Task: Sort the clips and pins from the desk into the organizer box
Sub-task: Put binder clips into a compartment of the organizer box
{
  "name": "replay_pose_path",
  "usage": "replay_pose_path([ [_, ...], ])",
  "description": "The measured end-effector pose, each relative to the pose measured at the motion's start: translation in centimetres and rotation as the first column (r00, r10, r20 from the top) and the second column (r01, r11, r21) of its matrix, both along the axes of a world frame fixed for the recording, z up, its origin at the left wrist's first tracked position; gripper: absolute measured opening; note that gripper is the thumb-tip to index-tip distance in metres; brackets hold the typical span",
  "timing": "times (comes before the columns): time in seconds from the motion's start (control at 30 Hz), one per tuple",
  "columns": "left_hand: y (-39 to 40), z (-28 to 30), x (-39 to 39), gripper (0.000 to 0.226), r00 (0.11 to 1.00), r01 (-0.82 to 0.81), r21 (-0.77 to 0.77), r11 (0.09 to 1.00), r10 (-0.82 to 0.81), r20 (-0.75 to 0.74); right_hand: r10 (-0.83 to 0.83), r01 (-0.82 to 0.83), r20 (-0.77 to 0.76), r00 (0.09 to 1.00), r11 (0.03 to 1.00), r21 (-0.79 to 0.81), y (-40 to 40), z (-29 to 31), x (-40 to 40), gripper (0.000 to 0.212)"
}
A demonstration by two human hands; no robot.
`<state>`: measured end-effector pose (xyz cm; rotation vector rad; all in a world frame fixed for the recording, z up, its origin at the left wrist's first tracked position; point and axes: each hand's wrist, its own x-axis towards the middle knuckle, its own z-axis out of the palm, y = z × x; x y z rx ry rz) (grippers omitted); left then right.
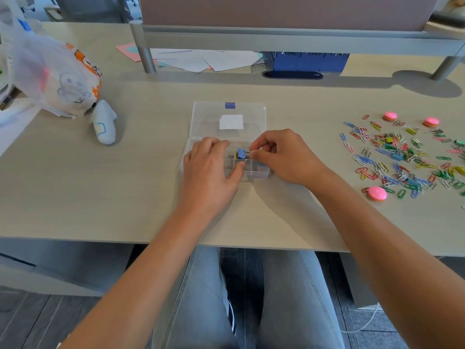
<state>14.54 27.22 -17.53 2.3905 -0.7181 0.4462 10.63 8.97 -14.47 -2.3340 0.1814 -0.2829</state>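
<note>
- Your right hand (283,157) pinched the wire handles of a blue binder clip (242,154) between thumb and curled fingers, holding it over a compartment of the organizer box (261,173).
- Your left hand (211,163) lay just left of the clip, fingers relaxed and resting on the box, thumb along its near wall; it gripped nothing.
- The box's clear lid (227,118) lay open flat beyond both hands.
- The pile of coloured paper clips (402,157) lay on the desk (125,185) well to the right of your right hand, with pink round pins (377,193) at its edges.
- A plastic bag (50,76) sat far left of your left hand.
</note>
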Motion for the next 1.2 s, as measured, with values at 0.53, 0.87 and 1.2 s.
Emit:
replay_pose_path([
  [0.53, 1.3, -1.0, 0.3, 0.058, 1.000, 0.008, 0.257, 0.966, -0.011, 0.010, -0.234, 0.240, 0.131, 0.963, 0.970, -0.029, 0.3, -2.4, -2.3, 0.024],
  [0.87, 0.9, -0.5, -1.1, 0.048, 0.995, 0.077, 0.341, 0.937, -0.092, 0.029, -0.176, 0.208, 0.196, 0.965, 0.965, -0.158, 0.9, -2.5, -3.3, 0.017],
  [1.2, 0.9, -0.2, -1.3, 0.047, 0.995, 0.087, 0.340, 0.936, -0.096, 0.007, -0.181, 0.223, 0.189, 0.965, 0.948, -0.228, 1.2, -2.6, -3.8, 0.018],
])
